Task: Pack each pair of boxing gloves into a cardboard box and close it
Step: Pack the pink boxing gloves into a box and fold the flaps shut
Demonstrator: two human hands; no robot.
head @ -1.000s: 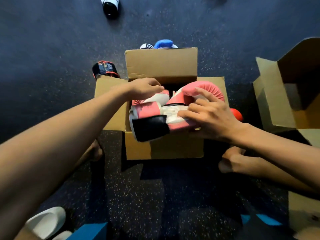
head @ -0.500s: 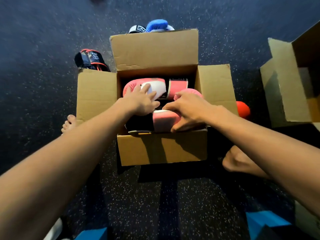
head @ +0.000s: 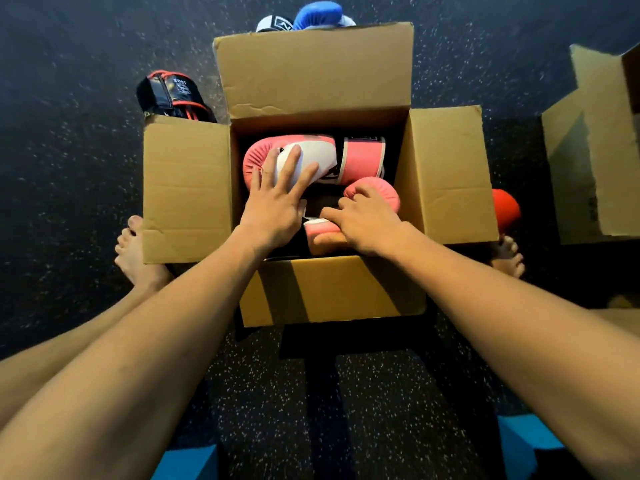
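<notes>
Brown cardboard box (head: 332,292) sits on the dark speckled floor (head: 69,168) with its four flaps spread open, between our bare left foot (head: 133,251) and bare right foot (head: 507,256). Both gloves of the pair lie inside it. The far pink-and-white boxing glove (head: 362,157) lies along the back wall. Our left grip (head: 277,202) presses on its white part with straight, spread fingers and holds nothing. The near pink boxing glove (head: 384,192) lies toward the front right, and our right grip (head: 367,225) curls round it, thumb beneath. Behind the left flap we see a black-and-red boxing glove (head: 169,95), and a blue boxing glove (head: 318,13) peeks over the back flap. A second open cardboard box (head: 588,161) stands apart on the right.
</notes>
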